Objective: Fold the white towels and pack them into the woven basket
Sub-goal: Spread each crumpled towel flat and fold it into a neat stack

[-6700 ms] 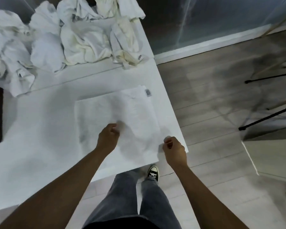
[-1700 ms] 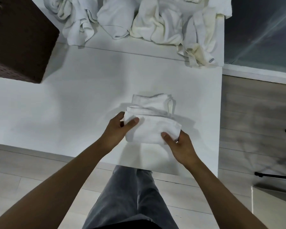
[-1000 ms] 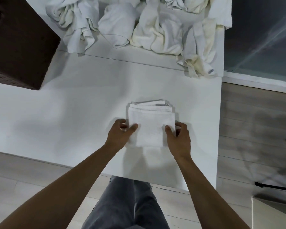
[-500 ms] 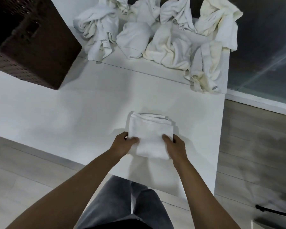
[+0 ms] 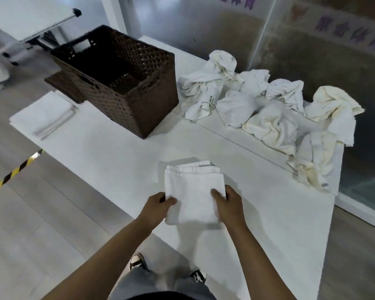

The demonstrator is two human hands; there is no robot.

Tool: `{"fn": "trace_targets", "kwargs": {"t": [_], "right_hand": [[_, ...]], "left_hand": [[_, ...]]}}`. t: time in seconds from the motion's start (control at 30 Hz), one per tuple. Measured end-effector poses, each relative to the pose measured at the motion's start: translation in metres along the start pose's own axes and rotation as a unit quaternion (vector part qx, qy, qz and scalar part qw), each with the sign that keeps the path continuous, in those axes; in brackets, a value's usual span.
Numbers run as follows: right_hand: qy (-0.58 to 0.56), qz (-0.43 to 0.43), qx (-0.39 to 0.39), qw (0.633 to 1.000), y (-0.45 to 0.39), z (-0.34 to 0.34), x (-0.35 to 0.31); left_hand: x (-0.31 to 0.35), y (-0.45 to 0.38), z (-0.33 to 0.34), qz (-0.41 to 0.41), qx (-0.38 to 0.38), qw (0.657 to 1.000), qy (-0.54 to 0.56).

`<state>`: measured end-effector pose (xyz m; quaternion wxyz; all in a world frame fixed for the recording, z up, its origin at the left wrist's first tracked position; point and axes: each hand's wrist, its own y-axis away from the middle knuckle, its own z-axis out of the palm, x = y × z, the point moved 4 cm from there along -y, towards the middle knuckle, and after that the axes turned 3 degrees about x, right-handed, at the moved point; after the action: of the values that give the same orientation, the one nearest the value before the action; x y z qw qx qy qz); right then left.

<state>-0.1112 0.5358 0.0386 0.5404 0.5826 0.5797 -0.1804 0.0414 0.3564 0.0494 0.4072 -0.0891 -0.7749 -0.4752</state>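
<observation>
A folded white towel [image 5: 193,189] is held just above the white table [image 5: 108,156] near its front edge. My left hand [image 5: 157,207] grips its left side, thumb on top. My right hand [image 5: 228,207] grips its right side the same way. The dark brown woven basket [image 5: 139,100] stands open at the back left of the table, and its inside looks dark and bare. Several crumpled white towels [image 5: 266,118] lie heaped along the back right.
A flat folded white towel stack [image 5: 43,114] lies at the table's far left corner. A second small brown woven piece [image 5: 63,85] sits behind the basket. Yellow-black tape [image 5: 13,173] marks the floor at left. A glass wall [image 5: 312,50] runs behind the table.
The towel went from spread flat to a small folded square. Since half a second ago both hands have taken it up off the table, and my view has turned left so the whole basket shows.
</observation>
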Motion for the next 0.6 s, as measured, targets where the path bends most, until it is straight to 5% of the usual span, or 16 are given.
{"fn": "trace_targets", "kwargs": {"t": [0.6], "right_hand": [[0.083,-0.074,-0.143,0.983,0.048,0.304,-0.116]], "left_hand": [[-0.045,-0.022,-0.302,0.013,0.157,0.988,0.008]]}}
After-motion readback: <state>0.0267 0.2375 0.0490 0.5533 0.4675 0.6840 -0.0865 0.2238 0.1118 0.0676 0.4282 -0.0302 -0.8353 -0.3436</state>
